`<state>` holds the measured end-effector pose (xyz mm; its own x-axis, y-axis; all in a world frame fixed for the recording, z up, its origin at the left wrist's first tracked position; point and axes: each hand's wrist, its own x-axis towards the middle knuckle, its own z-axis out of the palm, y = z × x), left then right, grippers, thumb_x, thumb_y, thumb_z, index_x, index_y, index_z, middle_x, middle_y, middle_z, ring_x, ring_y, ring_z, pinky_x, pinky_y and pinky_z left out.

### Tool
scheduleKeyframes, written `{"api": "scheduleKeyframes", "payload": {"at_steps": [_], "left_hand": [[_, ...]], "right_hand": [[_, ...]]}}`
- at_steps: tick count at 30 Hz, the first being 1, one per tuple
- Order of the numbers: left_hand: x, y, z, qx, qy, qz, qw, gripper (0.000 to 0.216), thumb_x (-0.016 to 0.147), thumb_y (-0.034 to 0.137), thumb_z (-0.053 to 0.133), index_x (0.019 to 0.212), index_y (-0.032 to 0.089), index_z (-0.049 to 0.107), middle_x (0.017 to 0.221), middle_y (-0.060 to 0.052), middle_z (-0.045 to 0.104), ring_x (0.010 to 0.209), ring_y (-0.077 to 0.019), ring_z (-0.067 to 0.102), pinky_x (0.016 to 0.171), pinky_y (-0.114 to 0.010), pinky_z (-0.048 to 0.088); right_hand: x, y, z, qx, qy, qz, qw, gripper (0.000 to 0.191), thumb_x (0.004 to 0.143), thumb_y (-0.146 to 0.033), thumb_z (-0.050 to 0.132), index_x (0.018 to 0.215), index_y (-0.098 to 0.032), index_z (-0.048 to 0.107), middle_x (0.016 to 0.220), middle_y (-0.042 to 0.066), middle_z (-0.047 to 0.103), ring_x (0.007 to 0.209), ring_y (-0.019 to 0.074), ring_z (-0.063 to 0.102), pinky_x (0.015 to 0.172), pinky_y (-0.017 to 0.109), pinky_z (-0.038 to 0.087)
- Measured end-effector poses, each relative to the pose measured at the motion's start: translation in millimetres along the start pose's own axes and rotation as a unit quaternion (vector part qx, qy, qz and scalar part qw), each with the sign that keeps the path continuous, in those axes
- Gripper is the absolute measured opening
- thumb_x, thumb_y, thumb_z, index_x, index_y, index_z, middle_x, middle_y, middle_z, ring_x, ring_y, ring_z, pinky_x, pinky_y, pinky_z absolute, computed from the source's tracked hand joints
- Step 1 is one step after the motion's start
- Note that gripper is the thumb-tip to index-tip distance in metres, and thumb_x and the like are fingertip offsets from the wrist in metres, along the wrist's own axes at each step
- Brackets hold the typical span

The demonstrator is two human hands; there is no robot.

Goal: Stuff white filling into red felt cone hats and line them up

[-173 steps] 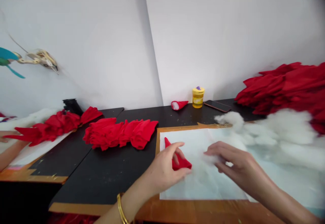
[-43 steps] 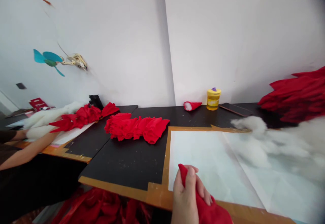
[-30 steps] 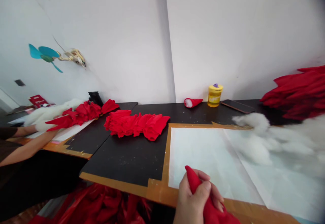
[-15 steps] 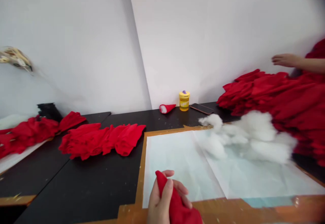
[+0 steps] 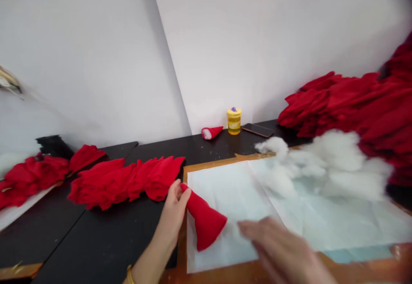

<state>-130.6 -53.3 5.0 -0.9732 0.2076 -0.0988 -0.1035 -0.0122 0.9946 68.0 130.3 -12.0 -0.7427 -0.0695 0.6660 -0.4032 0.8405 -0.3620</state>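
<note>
You are pinching the narrow tip of a red fabric cone (image 5: 206, 224) between the thumb and fingers of your left hand (image 5: 174, 215). The cone is lying on the near left corner of the white paper sheet (image 5: 231, 181), with its wide open mouth pointing toward you and to the right. Your right hand (image 5: 280, 249) is sitting just beside that mouth, low over the sheet. It is so smeared by motion that you cannot tell whether its fingers are spread empty or carrying a wisp of something. Judging by this, you are at the point of holding the cone steady and presenting its opening. The white stuffing (image 5: 322, 168) is heaped well apart from it on the far right of the sheet, in front of the pile of red fabric (image 5: 354, 99). A row of flat red cones (image 5: 128, 181) is lying on the black tabletop (image 5: 106, 237) just beyond your left hand. Working at the mouth calls for keeping the tip pinned and the opening turned toward the right hand, since the soft fabric looks likely to collapse shut.
</note>
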Motion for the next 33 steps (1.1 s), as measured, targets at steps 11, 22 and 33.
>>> {"api": "scheduleKeyframes", "payload": {"at_steps": [11, 22, 33], "left_hand": [[-44, 14, 54, 0.286, -0.307, 0.338, 0.843, 0.027, 0.087, 0.016, 0.054, 0.11, 0.023, 0.067, 0.119, -0.011, 0.068, 0.123, -0.0295, 0.055, 0.109, -0.049, 0.041], [-62, 8, 120, 0.417, -0.465, 0.316, 0.715, 0.037, 0.085, 0.012, 0.057, 0.121, 0.01, 0.065, 0.131, -0.02, 0.061, 0.125, -0.0375, 0.051, 0.108, -0.054, 0.041], [-56, 3, 77, 0.449, -0.39, 0.367, 0.715, 0.029, 0.086, 0.011, 0.054, 0.109, 0.019, 0.068, 0.119, -0.014, 0.067, 0.12, -0.0348, 0.053, 0.106, -0.055, 0.04]], "right_hand": [[78, 196, -108, -0.316, -0.08, 0.311, 0.893, 0.055, 0.091, -0.036, 0.052, 0.14, -0.013, 0.046, 0.129, 0.019, 0.063, 0.118, 0.04, 0.057, 0.094, 0.054, 0.05], [111, 193, -75, -0.201, -0.207, 0.132, 0.948, 0.026, 0.097, -0.018, 0.047, 0.107, -0.019, 0.071, 0.11, 0.008, 0.07, 0.105, 0.0215, 0.062, 0.093, 0.037, 0.048], [33, 159, -126, -0.047, -0.355, 0.159, 0.92, 0.096, 0.07, -0.037, 0.084, 0.153, -0.034, 0.036, 0.158, 0.006, 0.041, 0.144, 0.0349, 0.037, 0.117, 0.054, 0.033]]}}
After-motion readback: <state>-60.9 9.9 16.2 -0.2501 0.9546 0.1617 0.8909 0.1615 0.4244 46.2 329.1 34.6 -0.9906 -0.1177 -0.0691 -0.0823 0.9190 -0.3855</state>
